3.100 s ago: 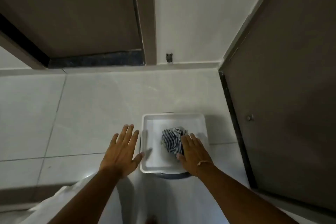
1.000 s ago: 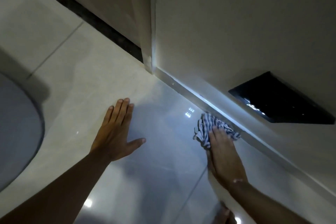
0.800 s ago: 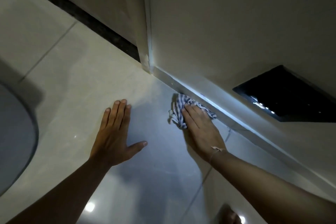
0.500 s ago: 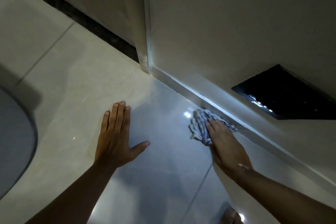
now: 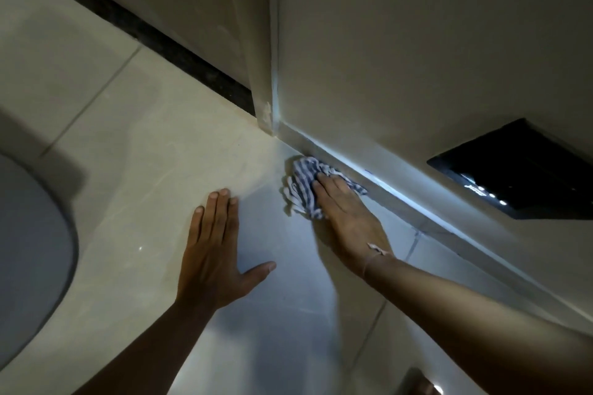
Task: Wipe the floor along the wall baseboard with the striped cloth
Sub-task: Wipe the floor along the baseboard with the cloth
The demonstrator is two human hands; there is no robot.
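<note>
The blue-and-white striped cloth [image 5: 303, 184] lies bunched on the glossy floor tile, right against the pale baseboard [image 5: 378, 176] that runs along the wall. My right hand [image 5: 348, 218] presses flat on the cloth, fingers covering its right half. My left hand [image 5: 215, 253] rests flat on the floor to the left of the cloth, fingers spread, holding nothing.
A door frame post [image 5: 264, 74] meets the baseboard just left of the cloth, with a dark threshold strip [image 5: 154, 42] beyond it. A black panel [image 5: 519, 170] is set low in the wall at right. A grey rounded mat [image 5: 29, 260] lies at far left.
My right hand has slid the cloth left along the baseboard, toward the door frame corner. The left hand has stayed planted on the floor.
</note>
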